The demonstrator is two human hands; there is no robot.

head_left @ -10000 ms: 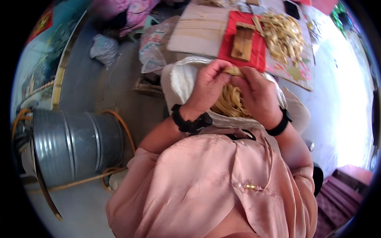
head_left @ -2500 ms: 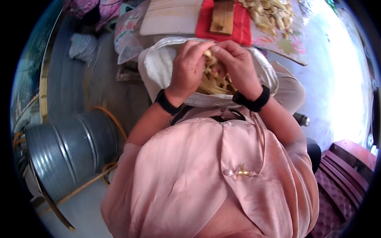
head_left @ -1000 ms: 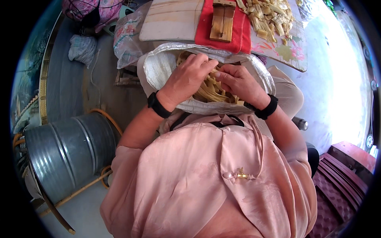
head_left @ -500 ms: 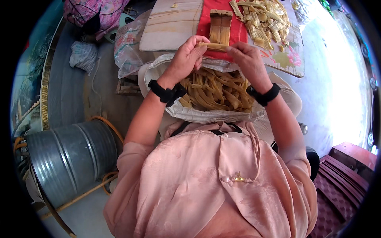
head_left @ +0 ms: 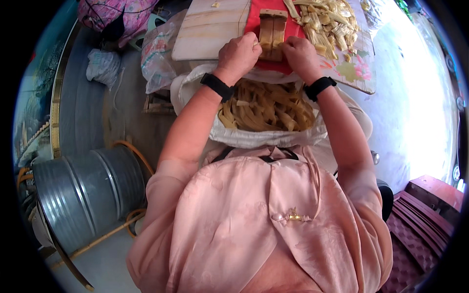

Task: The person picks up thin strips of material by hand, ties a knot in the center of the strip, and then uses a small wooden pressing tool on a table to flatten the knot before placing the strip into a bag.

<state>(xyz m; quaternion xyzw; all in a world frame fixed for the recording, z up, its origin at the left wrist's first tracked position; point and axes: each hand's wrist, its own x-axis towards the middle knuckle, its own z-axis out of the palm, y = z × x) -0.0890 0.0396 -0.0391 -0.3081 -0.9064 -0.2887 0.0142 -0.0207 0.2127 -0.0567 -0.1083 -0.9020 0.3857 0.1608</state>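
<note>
My left hand (head_left: 238,57) and my right hand (head_left: 300,57) are closed with thumbs toward each other, on either side of a small wooden block-like tool (head_left: 272,23). A flat tan strip (head_left: 266,46) lies across the tool's near part, its ends gripped in my fingers; its middle is hard to make out. Under the tool is a red cloth (head_left: 253,22) on the table. Just below my hands, a white woven sack (head_left: 266,139) stands open, full of similar brownish dried strips (head_left: 273,110).
On the table's right lies a heap of paler, flattened strips (head_left: 332,27). A light board (head_left: 207,31) is at the left, beside a clear plastic bag (head_left: 159,63). A ribbed metal drum (head_left: 90,190) stands lower left; dark red furniture (head_left: 422,229) is lower right.
Both hands have moved forward, away from me, bringing the strip from in front of the wooden tool onto it. More of the sack's contents shows below my wrists.
</note>
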